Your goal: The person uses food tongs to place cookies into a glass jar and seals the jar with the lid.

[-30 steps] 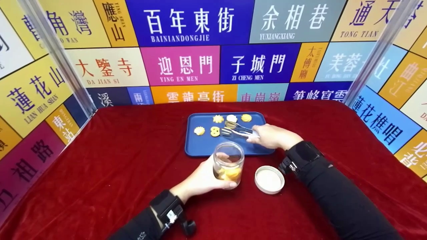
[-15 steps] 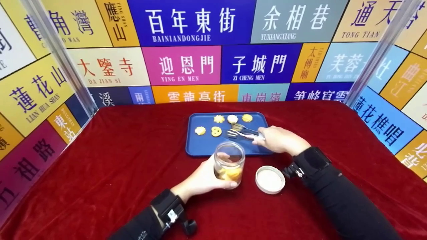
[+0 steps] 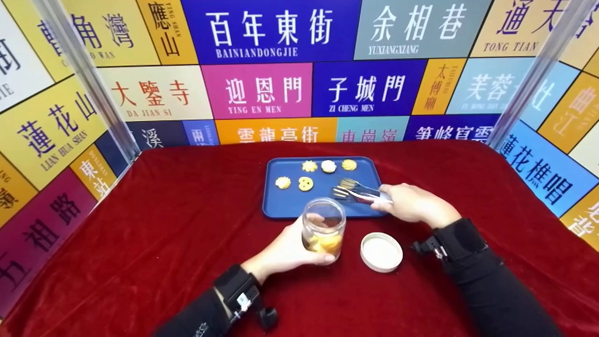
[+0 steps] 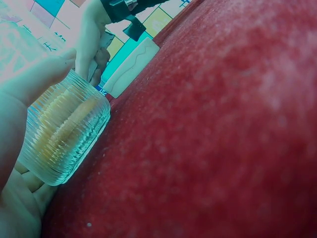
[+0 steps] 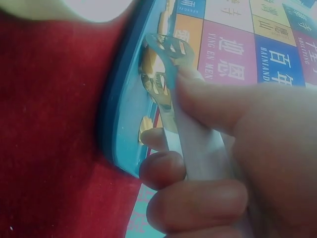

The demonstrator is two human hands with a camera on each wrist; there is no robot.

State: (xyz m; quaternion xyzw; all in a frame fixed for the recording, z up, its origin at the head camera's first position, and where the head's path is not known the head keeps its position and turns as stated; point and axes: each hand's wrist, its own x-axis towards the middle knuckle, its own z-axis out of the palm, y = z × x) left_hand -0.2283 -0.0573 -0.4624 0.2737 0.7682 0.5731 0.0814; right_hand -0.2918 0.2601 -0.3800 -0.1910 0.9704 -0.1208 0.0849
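Note:
My left hand (image 3: 292,248) grips a clear glass jar (image 3: 324,229) around its side, with the mouth uncovered. Yellow cookies (image 4: 64,124) lie in the jar's bottom, seen through ribbed glass in the left wrist view. Metal tongs (image 3: 362,191) are in my right hand (image 3: 414,202), fingers curled around the handles. Their slotted heads hang over the right half of a blue tray (image 3: 285,206). In the right wrist view something yellowish shows between the heads; I cannot tell whether they hold a cookie. Several cookies, among them a pretzel-shaped cookie (image 3: 305,184), lie on the tray.
A round pale lid (image 3: 381,252) lies right of the jar, its inner side up. A red velvet cloth (image 3: 187,210) covers the table. Behind stands a panel wall (image 3: 262,91) of coloured street-name signs, with metal posts (image 3: 524,75) at both sides.
My right hand and the tongs have drawn to the right over the tray, away from the pretzel-shaped cookie. My left hand keeps holding the jar in place.

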